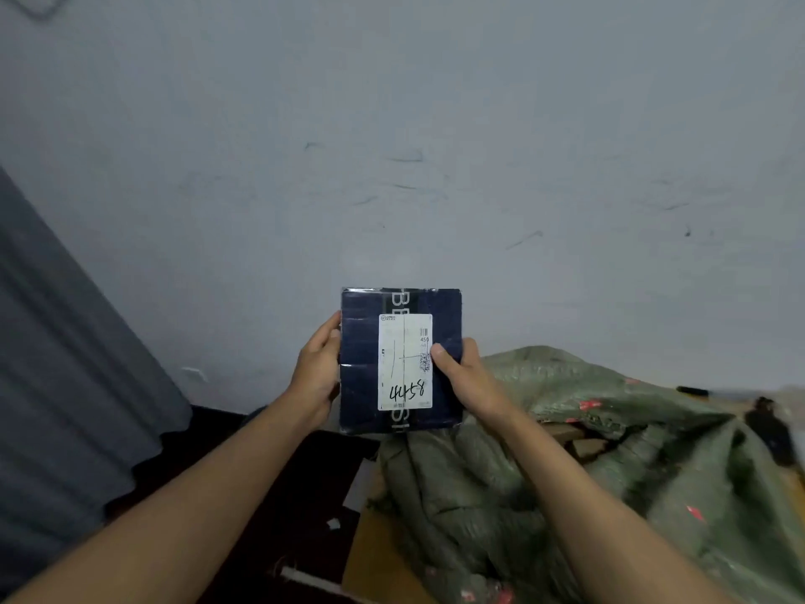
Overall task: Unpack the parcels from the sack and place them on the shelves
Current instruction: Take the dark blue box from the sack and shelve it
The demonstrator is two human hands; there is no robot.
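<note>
A flat dark-blue plastic-wrapped parcel [400,360] with a white shipping label [405,362] is gripped mid-frame by the left hand [316,371] and right hand [466,377], one on each side edge. A crumpled green woven sack [566,451] is seen lower right, just below it.

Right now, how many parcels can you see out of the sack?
1: the dark parcel, held up between left hand and right hand. More may be hidden inside the green sack.

Both arms outstretched, left hand [317,368] and right hand [468,374] gripping, thumbs forward
</note>
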